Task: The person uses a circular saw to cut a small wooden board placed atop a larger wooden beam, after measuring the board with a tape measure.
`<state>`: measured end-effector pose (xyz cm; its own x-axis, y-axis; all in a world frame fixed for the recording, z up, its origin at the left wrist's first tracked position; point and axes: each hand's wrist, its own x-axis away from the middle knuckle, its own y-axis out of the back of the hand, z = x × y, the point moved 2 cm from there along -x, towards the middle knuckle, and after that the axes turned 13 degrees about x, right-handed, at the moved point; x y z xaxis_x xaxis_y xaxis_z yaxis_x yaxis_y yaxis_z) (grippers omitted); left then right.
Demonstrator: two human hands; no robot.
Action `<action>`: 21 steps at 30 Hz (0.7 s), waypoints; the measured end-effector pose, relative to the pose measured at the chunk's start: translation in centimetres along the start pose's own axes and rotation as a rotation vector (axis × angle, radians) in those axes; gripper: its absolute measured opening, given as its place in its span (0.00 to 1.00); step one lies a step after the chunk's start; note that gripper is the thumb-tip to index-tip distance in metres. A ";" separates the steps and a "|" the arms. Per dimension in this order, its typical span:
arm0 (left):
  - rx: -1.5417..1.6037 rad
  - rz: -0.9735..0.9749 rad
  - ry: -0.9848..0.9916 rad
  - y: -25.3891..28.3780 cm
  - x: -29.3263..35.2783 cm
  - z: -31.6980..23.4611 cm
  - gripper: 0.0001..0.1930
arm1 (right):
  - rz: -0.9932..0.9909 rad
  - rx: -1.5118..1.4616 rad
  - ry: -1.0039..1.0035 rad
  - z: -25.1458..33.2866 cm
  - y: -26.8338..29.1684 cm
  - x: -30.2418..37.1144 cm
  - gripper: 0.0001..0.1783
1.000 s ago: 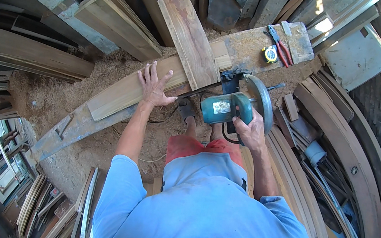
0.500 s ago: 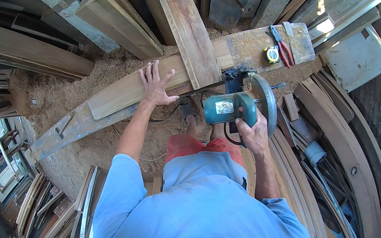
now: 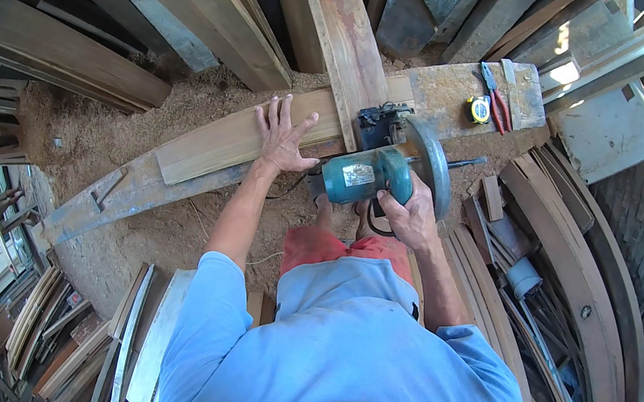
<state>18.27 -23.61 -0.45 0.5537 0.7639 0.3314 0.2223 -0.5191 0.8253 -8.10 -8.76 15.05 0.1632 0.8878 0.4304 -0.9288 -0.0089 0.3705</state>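
My left hand (image 3: 282, 142) lies with fingers spread on a pale wooden plank (image 3: 218, 141), pressing on its top. A second board (image 3: 345, 34) crosses over that plank at an angle. My right hand (image 3: 413, 213) grips the rear handle of a teal circular saw (image 3: 353, 174). The saw's base rests at the near end of the crossing board, and its round guard faces right. Its blade and the cut line are hidden from above. Both planks lie on a long, worn bench board (image 3: 124, 186) strewn with sawdust.
On the bench board's right end sit a yellow tape measure (image 3: 478, 109), red-and-blue pliers (image 3: 496, 99) and a flat pale strip (image 3: 509, 71). Stacked boards (image 3: 228, 21) lean at the far side. Long timbers (image 3: 580, 256) and scrap lie to the right. Sawdust (image 3: 91, 129) covers the ground.
The circular saw has moved leftward and farther onto the near end of the crossing board, with my right hand on it. My left hand stays on the plank. The view has shifted slightly.
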 end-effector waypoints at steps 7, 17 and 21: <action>-0.008 0.036 0.021 0.1 -0.1 -0.2 0.54 | 0.049 -0.049 -0.049 0.2 -1.8 -1.1 0.17; -0.017 0.021 0.014 -0.2 -0.2 0.0 0.53 | 0.048 -0.121 0.026 0.7 -3.0 -3.2 0.16; -0.010 0.047 0.005 0.2 -0.2 -0.3 0.55 | 0.038 -0.129 0.029 0.2 -3.3 -4.3 0.15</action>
<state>17.99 -23.77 -0.25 0.5593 0.7409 0.3718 0.1886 -0.5505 0.8132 -5.66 -12.65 12.16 0.1193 0.9010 0.4171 -0.9695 0.0151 0.2447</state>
